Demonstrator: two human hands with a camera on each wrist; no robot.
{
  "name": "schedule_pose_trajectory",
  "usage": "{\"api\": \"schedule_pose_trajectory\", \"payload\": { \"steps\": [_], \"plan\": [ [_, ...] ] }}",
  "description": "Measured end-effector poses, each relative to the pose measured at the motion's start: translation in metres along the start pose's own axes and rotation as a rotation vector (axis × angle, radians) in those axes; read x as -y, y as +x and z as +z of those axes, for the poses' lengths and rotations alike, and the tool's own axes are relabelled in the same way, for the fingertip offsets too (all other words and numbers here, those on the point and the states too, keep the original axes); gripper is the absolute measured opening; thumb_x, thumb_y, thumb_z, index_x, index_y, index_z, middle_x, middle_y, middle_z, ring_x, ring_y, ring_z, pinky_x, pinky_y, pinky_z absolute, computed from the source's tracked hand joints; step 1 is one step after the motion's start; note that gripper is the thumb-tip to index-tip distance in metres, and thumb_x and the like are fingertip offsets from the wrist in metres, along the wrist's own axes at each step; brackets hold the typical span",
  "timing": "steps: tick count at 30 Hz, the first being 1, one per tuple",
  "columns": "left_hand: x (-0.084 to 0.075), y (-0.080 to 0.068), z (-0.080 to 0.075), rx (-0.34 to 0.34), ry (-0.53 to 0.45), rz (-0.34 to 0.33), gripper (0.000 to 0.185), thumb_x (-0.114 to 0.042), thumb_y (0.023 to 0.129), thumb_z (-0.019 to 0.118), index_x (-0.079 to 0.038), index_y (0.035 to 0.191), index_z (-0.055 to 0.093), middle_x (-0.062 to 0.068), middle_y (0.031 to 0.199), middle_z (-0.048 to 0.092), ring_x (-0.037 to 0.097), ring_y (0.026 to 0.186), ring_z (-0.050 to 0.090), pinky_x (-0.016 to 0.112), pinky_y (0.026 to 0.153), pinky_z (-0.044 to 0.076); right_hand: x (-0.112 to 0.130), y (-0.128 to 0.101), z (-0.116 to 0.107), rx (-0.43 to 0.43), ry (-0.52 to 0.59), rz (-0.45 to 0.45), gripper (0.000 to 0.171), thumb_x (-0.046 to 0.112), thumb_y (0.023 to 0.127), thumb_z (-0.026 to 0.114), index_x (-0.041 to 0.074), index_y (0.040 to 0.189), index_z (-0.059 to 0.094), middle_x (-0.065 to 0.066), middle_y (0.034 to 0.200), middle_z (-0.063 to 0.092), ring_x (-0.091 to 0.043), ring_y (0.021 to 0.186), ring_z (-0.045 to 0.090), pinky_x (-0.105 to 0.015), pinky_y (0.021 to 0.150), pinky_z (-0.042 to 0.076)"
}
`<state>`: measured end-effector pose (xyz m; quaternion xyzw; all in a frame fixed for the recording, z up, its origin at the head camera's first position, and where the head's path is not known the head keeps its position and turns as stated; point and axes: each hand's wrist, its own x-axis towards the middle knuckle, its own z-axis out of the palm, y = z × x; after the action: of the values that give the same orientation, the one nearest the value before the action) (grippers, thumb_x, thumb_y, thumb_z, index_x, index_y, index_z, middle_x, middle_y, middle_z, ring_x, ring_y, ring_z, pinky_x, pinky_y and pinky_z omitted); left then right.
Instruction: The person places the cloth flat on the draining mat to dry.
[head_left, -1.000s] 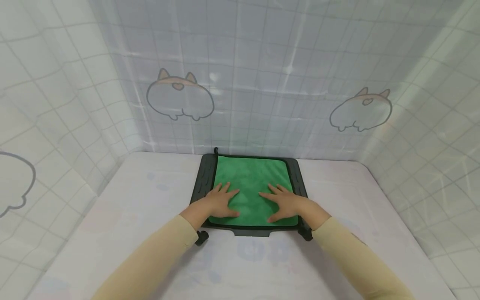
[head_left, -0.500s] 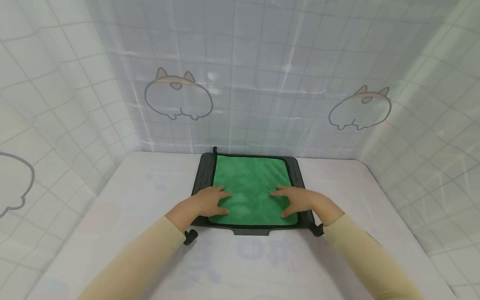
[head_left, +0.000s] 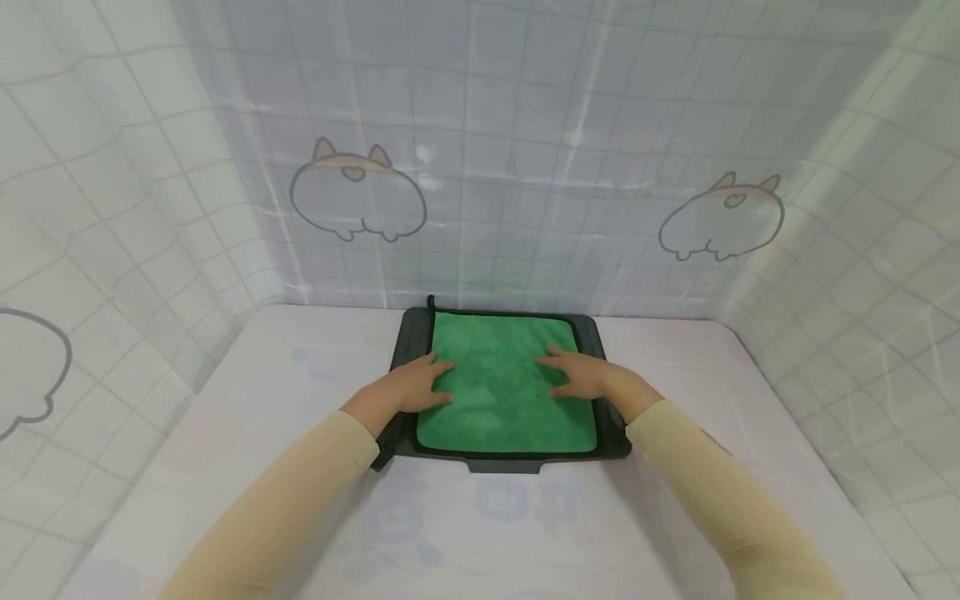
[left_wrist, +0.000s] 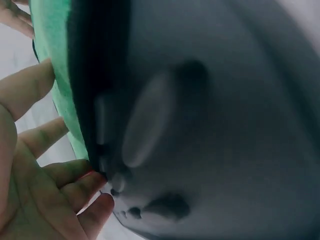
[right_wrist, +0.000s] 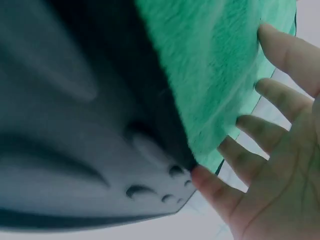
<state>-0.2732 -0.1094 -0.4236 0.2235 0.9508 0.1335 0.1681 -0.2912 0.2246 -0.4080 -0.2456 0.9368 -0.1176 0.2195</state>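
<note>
On the black tray (head_left: pixel 600 354), both hands press a green cloth (head_left: pixel 502 392).

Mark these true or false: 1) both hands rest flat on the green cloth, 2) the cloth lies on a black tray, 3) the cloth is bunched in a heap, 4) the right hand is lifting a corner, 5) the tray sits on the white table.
1) True: the left hand and right hand lie flat on the green cloth.
2) True: the black tray frames it.
3) False: it lies spread flat.
4) False: its fingers are straight and pinch nothing.
5) True: the white table bears it.
</note>
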Motion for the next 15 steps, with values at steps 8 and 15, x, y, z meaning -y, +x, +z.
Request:
{"api": "schedule_pose_trajectory", "payload": {
  "steps": [8, 15],
  "plan": [
    [0.008, -0.006, -0.001, -0.005, 0.002, 0.028, 0.067, -0.041, 0.1, 0.061, -0.01, 0.155, 0.039, 0.027, 0.159, 0.026, 0.047, 0.148, 0.018, 0.061, 0.116, 0.022, -0.015, -0.007, -0.003, 0.018, 0.007, 0.039, 0.068, 0.032, 0.098, 0.066, 0.011, 0.156, 0.036, -0.02, 0.164, 0.019, -0.041, 0.149, 0.021, -0.057, 0.116, 0.026],
    [0.02, -0.008, -0.006, -0.024, 0.044, 0.035, 0.065, -0.04, 0.099, 0.063, -0.006, 0.151, 0.044, 0.026, 0.157, 0.032, 0.051, 0.145, 0.022, 0.063, 0.114, 0.025, -0.023, -0.007, -0.01, -0.083, 0.032, 0.06, 0.053, 0.028, 0.1, 0.063, 0.006, 0.147, 0.05, -0.021, 0.154, 0.041, -0.042, 0.142, 0.035, -0.056, 0.113, 0.033]
  ]
}}
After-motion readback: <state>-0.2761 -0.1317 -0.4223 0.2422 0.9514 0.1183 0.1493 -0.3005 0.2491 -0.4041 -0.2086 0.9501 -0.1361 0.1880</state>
